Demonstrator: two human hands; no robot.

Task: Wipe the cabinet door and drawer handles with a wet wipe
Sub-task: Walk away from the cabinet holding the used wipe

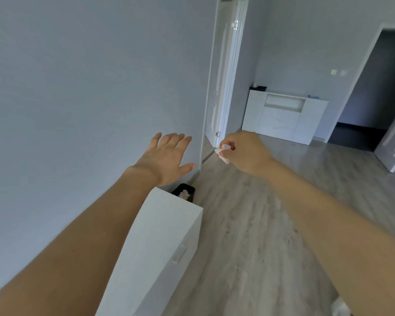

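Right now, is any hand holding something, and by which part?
The right hand pinches a crumpled wet wipe at its upper end; the left hand is open and empty.

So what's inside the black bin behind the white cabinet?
Crumpled whitish wipes or paper show in the black bin. The white cabinet covers its lower part, so anything deeper is hidden.

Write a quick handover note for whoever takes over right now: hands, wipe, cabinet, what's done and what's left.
Left hand: open, empty, raised in front of the wall.
Right hand: pinching a crumpled wipe in the air.
Cabinet: below the left arm, handle on its front; nothing touches it.
Bin: behind the cabinet, with crumpled paper inside.
Done: cannot tell which handles are wiped.
Left: check handles; probably bin the wipe.
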